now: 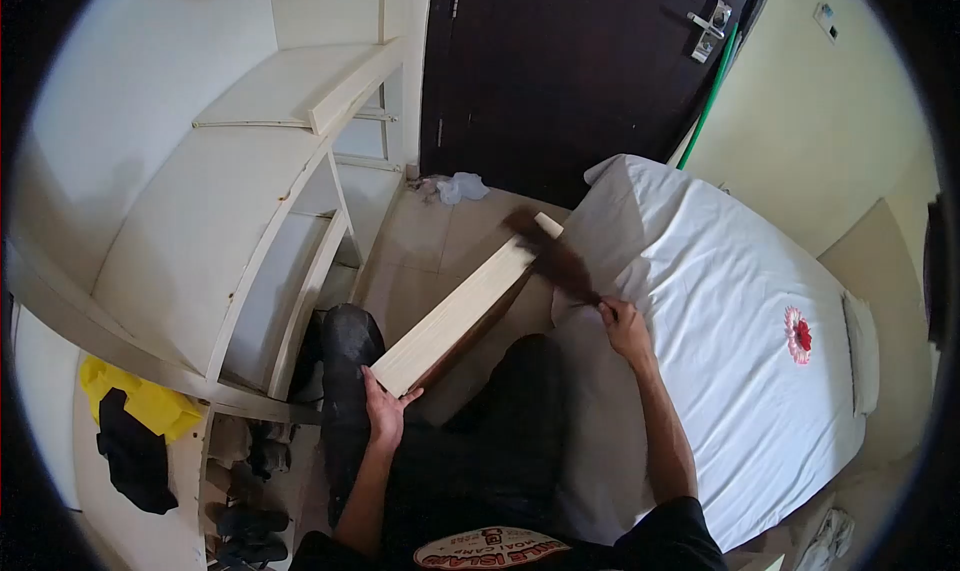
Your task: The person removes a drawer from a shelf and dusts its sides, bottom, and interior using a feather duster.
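Note:
My left hand (pixel 386 411) grips the near end of a long, pale wooden drawer-like piece (pixel 462 309), thumb on one side and fingers on the other. It slants up and away over my lap, and a brown face shows along its right side. My right hand (pixel 625 329) is closed around the handle end of a dark brown feather duster (pixel 565 266). The duster's feathers are smeared by motion and lie across the far end of the wooden piece. How deep that piece is, I cannot tell.
At left stands a cream shelf unit (pixel 190 231), with shoes (pixel 245 531) low down and yellow cloth (pixel 150 396) beside it. A white-sheeted bed (pixel 700 391) flanks my right. Ahead are a dark door (pixel 560 81), a plastic bag (pixel 462 188) and a green hose (pixel 712 96).

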The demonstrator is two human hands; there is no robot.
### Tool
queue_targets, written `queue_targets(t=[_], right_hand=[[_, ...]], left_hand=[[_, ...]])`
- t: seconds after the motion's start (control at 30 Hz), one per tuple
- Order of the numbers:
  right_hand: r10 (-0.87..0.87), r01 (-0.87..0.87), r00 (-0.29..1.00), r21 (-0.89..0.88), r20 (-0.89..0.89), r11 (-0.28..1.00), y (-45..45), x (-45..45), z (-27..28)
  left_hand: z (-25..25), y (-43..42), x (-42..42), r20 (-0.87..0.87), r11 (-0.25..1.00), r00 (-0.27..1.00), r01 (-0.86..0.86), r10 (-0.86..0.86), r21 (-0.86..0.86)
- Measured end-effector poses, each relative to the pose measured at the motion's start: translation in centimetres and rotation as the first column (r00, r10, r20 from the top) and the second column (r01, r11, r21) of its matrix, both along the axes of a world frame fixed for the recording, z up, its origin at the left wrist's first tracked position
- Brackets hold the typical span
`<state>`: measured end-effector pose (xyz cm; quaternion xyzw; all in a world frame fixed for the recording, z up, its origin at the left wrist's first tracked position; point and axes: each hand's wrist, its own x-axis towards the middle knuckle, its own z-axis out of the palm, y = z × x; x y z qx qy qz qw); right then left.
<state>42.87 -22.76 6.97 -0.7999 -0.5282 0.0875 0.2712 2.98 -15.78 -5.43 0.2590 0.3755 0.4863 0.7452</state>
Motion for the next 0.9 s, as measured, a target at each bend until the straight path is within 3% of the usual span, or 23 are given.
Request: queue_targets(t=[0.07, 0.17, 0.27, 0.37, 0.47, 0.57, 0.67, 0.77, 0.87, 0.9], right_hand=[[0.002, -0.008, 0.994, 0.054, 0.110, 0.998, -0.1, 1.1, -1.2], [0.040, -0.046, 0.992, -0.050, -0.120, 0.998, -0.4, -0.2, 0.8], [-0.122, 0.114, 0.985, 0.072, 0.125, 0.991, 0.2, -0.9, 0.2], [0.025, -0.031, 0.995, -0.064, -0.099, 0.997, 0.1, -0.9, 0.6], [-0.012, 0.009, 0.999, 0.055, 0.052, 0.998, 0.0, -0.3, -0.1], [0.010, -0.012, 0.999, 0.044, 0.047, 0.999, 0.0, 0.1, -0.4], [0.086, -0.083, 0.994, 0.044, -0.072, 0.996, -0.3, -0.1, -0.5], [-0.127, 0.129, 0.992, -0.087, 0.023, 0.988, 0.2, -0.9, 1.3], [0.076, -0.079, 0.988, -0.010, -0.133, 0.997, -0.5, -0.8, 0.4], [0.057, -0.057, 0.990, -0.003, -0.127, 0.998, -0.4, -0.8, 0.5]], left_hand=[[-0.4, 0.0, -0.1, 0.010, 1.000, 1.000, -0.008, 0.008, 0.000], [0.0, 0.1, 0.3, -0.004, 0.999, 1.000, -0.030, 0.030, -0.022], [-0.2, 0.0, 0.0, -0.019, 0.999, 0.999, -0.040, 0.039, -0.032], [-0.8, 0.2, 0.1, 0.005, 1.000, 1.000, -0.016, 0.016, -0.008], [-0.6, 0.1, 0.1, 0.002, 1.000, 1.000, -0.022, 0.022, -0.001], [-0.1, 0.0, 0.1, -0.016, 1.000, 1.000, -0.026, 0.026, -0.015], [0.4, 0.0, 0.3, -0.016, 1.000, 0.999, -0.028, 0.027, -0.005], [1.2, -0.2, 0.2, -0.032, 1.000, 0.999, -0.022, 0.022, -0.007], [1.0, -0.1, 0.3, -0.018, 1.000, 1.000, -0.020, 0.020, -0.006], [0.7, 0.0, 0.2, -0.011, 1.000, 1.000, -0.023, 0.022, -0.004]])
